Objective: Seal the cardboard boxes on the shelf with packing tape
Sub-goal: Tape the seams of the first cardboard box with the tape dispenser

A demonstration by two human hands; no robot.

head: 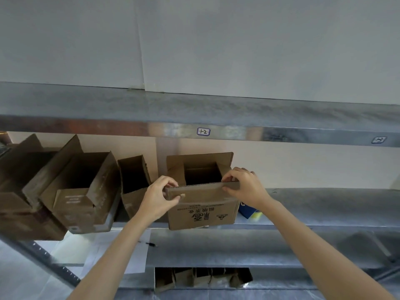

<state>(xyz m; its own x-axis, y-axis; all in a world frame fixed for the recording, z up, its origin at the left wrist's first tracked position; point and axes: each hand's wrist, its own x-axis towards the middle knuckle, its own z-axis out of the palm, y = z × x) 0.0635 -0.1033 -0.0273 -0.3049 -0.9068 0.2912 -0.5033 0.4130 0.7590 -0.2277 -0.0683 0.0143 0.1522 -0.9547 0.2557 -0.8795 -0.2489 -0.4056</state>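
Brown printed cardboard box (pixel 201 204) stands at the front edge of the grey metal shelf (pixel 324 204), top open. Left hand (pixel 159 197) pinches the left end of its near flap; right hand (pixel 244 185) pinches the right end, fingers (pixel 229 177) curled over the flap edge. Three open brown cartons (pixel 82 191) stand to its left.

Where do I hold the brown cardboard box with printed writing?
Probably the front flap of the cardboard box, pinched at both ends from the front, like the left hand and right hand. It faces you; a metal shelf hangs overhead.
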